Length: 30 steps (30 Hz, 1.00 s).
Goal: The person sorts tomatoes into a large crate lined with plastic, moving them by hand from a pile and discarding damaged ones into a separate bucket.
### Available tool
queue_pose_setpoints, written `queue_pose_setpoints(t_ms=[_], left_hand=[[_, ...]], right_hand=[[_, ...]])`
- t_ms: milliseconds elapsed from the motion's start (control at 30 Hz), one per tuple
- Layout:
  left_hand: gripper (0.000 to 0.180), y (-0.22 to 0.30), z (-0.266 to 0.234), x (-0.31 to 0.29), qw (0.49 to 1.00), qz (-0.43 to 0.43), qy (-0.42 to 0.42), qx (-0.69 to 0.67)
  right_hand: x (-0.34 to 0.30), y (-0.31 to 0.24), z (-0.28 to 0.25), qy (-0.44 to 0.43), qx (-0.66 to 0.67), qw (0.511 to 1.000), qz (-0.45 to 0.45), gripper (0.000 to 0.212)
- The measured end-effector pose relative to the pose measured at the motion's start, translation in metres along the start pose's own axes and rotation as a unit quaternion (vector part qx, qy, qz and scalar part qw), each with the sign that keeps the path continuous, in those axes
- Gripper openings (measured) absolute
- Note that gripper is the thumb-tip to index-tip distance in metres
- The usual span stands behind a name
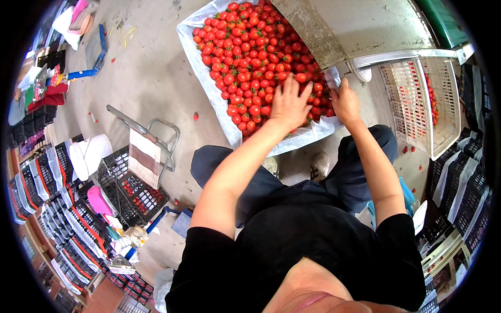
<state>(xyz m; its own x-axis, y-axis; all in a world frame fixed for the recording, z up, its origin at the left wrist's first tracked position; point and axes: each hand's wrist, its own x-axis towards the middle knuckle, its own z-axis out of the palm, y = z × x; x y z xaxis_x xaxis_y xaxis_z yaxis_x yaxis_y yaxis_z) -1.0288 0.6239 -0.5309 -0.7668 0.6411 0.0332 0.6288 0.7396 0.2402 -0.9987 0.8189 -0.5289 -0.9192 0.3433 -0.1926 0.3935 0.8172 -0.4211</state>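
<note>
A heap of red cherry tomatoes (245, 62), some with green stems, fills a container lined with a whitish plastic sheet (308, 134). My left hand (290, 106) rests on the tomatoes near the close right part of the heap, its fingers spread and nothing gripped. At the right rim of the container is my right hand (345, 101), its fingers up against the liner's edge. Whether it pinches the liner there I cannot make out. The far right of the heap lies under the end of a pale metal chute (334, 31).
To the right stands a white slatted crate (417, 104) with some tomatoes inside. A folding stool (146, 151) and a black crate (135, 182) stand at the left, beside stacked black crates (36, 180). More black crates (459, 182) line the right. Stray tomatoes (196, 116) dot the floor.
</note>
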Motion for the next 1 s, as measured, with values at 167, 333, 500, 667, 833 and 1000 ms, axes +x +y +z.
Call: queue_pose_setpoints(t_ms=[167,333,500,667,833,1000], left_hand=[[0.041,0.021,0.019,0.002,0.993,0.102,0.058,-0.014],[0.031,-0.002,-0.006,-0.012,0.960,0.102,0.016,-0.261],[0.037,-0.030,-0.042,-0.012,0.766,-0.246,-0.004,-0.594],[0.041,-0.040,-0.047,-0.061,0.966,0.068,-0.075,-0.238],[0.039,-0.058,-0.023,-0.033,0.952,0.287,-0.029,-0.105],[0.049,-0.107,-0.030,0.049,0.983,0.174,0.054,0.004]], right_hand=[[0.000,-0.001,-0.003,-0.013,0.014,1.000,0.020,0.026],[0.003,-0.001,-0.004,-0.021,0.025,0.999,0.018,0.026],[0.005,0.000,-0.009,-0.022,0.032,0.999,0.034,0.025],[0.005,0.004,-0.002,0.005,0.056,0.998,-0.007,0.025],[-0.001,0.009,0.005,0.006,0.060,0.998,-0.002,0.024],[-0.001,0.013,0.001,-0.002,0.059,0.998,0.001,0.024]])
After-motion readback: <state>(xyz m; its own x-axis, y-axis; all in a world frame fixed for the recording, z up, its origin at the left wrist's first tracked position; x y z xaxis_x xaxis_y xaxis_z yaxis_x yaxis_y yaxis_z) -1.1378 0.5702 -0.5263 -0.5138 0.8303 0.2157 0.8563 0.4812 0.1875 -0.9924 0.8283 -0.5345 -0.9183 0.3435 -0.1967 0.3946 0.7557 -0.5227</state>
